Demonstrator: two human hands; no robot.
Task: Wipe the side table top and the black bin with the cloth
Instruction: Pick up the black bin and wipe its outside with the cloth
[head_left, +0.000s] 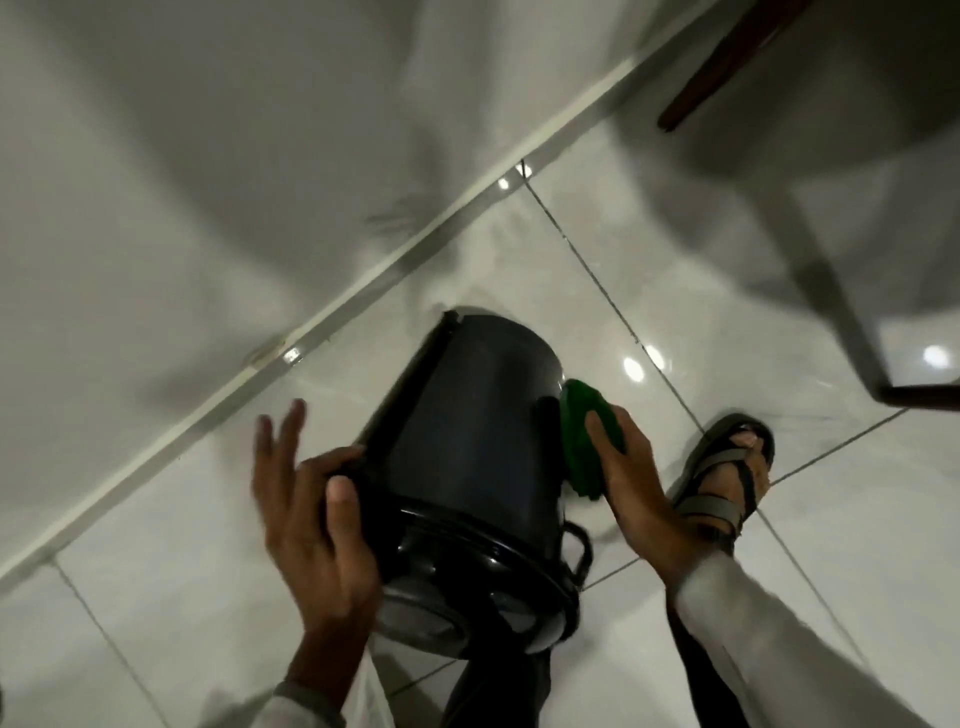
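The black bin (467, 447) is tilted toward me on the white tiled floor, its lid end nearest the camera. My left hand (311, 514) grips the bin's left side near the lid rim, thumb and forefinger wrapped on it, the other fingers spread. My right hand (628, 478) presses a folded green cloth (587, 441) against the bin's right side wall. The side table top is out of view; only dark wooden legs show.
A white wall and skirting (311, 332) run diagonally behind the bin. A dark wooden table leg (727, 67) stands at the top right, another leg foot (919, 397) at the right edge. My sandalled foot (727, 467) rests right of the bin.
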